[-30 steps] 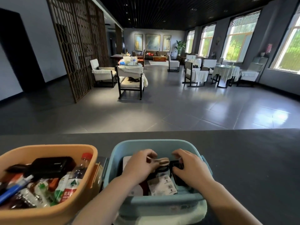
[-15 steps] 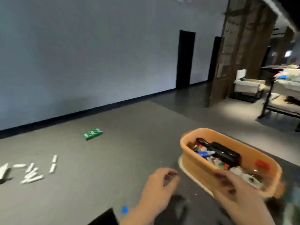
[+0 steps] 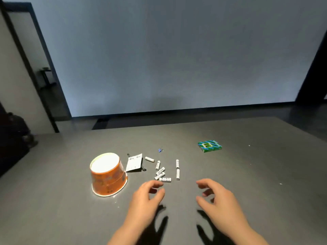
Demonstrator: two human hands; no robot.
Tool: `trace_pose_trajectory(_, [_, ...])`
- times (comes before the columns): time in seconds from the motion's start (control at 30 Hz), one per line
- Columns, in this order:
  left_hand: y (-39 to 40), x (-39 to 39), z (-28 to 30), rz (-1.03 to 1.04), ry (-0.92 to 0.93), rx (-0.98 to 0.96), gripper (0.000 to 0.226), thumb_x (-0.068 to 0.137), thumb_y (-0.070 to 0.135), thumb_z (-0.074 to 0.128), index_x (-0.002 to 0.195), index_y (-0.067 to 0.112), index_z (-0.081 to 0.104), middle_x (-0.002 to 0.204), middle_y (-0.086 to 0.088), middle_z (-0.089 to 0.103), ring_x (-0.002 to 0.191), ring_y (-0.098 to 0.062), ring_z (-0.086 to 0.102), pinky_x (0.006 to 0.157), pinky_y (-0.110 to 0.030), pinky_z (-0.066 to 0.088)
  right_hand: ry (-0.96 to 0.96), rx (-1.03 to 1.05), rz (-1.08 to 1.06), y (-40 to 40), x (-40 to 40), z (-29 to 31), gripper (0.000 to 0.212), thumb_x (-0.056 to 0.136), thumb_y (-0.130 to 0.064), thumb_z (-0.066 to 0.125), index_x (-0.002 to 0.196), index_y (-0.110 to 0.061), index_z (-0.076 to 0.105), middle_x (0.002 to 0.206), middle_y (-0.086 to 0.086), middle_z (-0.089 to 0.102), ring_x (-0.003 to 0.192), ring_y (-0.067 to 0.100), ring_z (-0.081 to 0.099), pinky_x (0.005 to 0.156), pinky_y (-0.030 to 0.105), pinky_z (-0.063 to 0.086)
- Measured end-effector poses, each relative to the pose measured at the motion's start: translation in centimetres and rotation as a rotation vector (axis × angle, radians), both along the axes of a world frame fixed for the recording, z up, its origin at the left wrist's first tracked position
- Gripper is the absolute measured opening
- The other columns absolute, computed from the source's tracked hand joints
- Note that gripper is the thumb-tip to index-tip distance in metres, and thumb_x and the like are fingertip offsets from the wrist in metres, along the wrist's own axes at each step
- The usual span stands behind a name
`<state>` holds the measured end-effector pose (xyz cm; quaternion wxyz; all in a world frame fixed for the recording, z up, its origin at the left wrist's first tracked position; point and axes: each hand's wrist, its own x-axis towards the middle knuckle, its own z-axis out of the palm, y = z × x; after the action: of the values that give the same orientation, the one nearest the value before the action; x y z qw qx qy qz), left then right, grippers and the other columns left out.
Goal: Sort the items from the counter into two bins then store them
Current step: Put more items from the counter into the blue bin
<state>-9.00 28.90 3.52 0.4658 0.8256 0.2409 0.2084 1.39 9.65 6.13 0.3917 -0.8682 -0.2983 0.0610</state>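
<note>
Several white batteries (image 3: pixel 161 171) lie scattered on the dark grey counter (image 3: pixel 247 183). To their left an orange paper cup (image 3: pixel 108 175) stands upside down, with a white tag (image 3: pixel 134 162) beside it. A small blue clip (image 3: pixel 160 149) and a green and blue packet (image 3: pixel 209 146) lie farther back. My left hand (image 3: pixel 145 197) hovers just short of the nearest battery, fingers loosely curled and holding nothing. My right hand (image 3: pixel 217 197) hovers to the right, also empty with loose fingers. Neither bin is in view.
The counter's far edge runs across the middle of the view, with a plain grey wall (image 3: pixel 177 59) behind it. A dark doorway (image 3: pixel 26 68) opens at the left. Bare counter surface stretches to the right of the packet.
The view has swung left from the bins to the loose items. Both hands left the blue bin and now hover over the counter near the batteries.
</note>
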Motion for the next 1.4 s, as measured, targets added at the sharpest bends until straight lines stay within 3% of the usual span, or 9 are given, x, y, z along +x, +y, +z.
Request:
trace_pose_trajectory(0.17, [7.2,0.7,-3.0,-0.010,0.096,0.035,0.022,0.083,0.022,0.070,0.094,0.038,0.062,0.101,0.014,0.064,0.093,0.002,0.058,0.073,-0.006,0.039,0.104,-0.050,0.012,7.4,1.4,-3.5,0.032,0.077,-0.023,0.067,0.101,-0.042,0.058,0.099,-0.019,0.061,0.084,-0.002,0.057,0.074,0.016,0.047])
trace_pose_trajectory(0.3, [8.7,4.0,-5.4,-0.102,0.138,0.083,0.028,0.081,0.019,0.071,0.097,0.038,0.059,0.104,0.015,0.057,0.102,-0.003,0.056,0.091,-0.020,0.041,0.138,-0.150,-0.053,8.6,2.8,-6.1,0.031,0.077,-0.027,0.067,0.102,-0.043,0.058,0.101,-0.020,0.061,0.081,-0.006,0.056,0.076,0.014,0.045])
trace_pose_trajectory(0.47, [8.7,9.2,-6.7,-0.202,0.146,0.246,0.037,0.080,0.020,0.066,0.115,0.031,0.060,0.121,0.016,0.052,0.119,-0.009,0.046,0.101,-0.021,0.032,0.046,-0.287,-0.077,9.7,4.7,-7.7,0.033,0.082,-0.031,0.061,0.114,-0.040,0.058,0.112,-0.021,0.057,0.092,-0.003,0.054,0.081,0.014,0.041])
trace_pose_trajectory(0.63, [12.6,12.7,-5.3,-0.580,0.325,0.635,0.072,0.076,0.012,0.058,0.139,0.040,0.037,0.150,0.020,0.027,0.141,-0.004,0.014,0.113,-0.028,0.003,-0.027,-0.299,0.033,14.1,5.2,-8.7,0.032,0.084,-0.036,0.059,0.115,-0.037,0.055,0.114,-0.018,0.050,0.102,0.007,0.055,0.078,0.024,0.042])
trace_pose_trajectory(0.73, [14.6,13.9,-5.2,-0.695,0.418,0.713,0.081,0.076,0.011,0.059,0.145,0.039,0.027,0.154,0.020,0.020,0.144,-0.003,0.006,0.115,-0.031,-0.005,-0.051,-0.321,0.073,16.0,5.8,-9.6,0.030,0.085,-0.037,0.058,0.114,-0.036,0.051,0.113,-0.016,0.044,0.103,0.011,0.054,0.075,0.028,0.041])
trace_pose_trajectory(0.93, [15.8,15.0,-5.7,-0.771,0.451,0.708,0.083,0.070,0.037,0.076,0.142,0.039,0.034,0.146,0.023,0.034,0.140,-0.003,0.016,0.116,-0.029,0.001,-0.064,-0.267,0.107,16.1,7.4,-10.9,0.029,0.080,-0.050,0.061,0.101,-0.031,0.057,0.100,-0.019,0.040,0.100,0.004,0.048,0.070,0.023,0.038])
trace_pose_trajectory(1.1, [15.5,14.7,-6.3,-0.741,0.370,0.733,0.079,0.069,0.045,0.076,0.138,0.040,0.038,0.133,0.023,0.047,0.124,-0.004,0.034,0.102,-0.020,0.017,-0.082,-0.215,0.141,14.9,7.9,-10.9,0.036,0.076,-0.053,0.066,0.103,-0.031,0.058,0.106,-0.018,0.046,0.105,0.002,0.045,0.081,0.019,0.038])
trace_pose_trajectory(1.27, [15.0,14.4,-6.3,-0.769,0.400,0.656,0.075,0.076,0.037,0.072,0.141,0.042,0.035,0.146,0.020,0.035,0.132,-0.006,0.032,0.103,-0.026,0.024,-0.104,-0.192,0.099,14.4,7.5,-11.5,0.053,0.072,-0.058,0.066,0.115,-0.030,0.053,0.111,-0.018,0.048,0.109,0.000,0.040,0.088,0.016,0.035])
trace_pose_trajectory(1.4, [13.9,14.1,-6.3,-0.774,0.440,0.697,0.065,0.082,0.032,0.067,0.140,0.042,0.037,0.144,0.014,0.037,0.128,-0.011,0.035,0.103,-0.029,0.030,-0.129,-0.144,0.046,14.5,7.3,-11.9,0.035,0.078,-0.040,0.065,0.110,-0.028,0.057,0.109,-0.015,0.054,0.111,0.007,0.047,0.089,0.016,0.036])
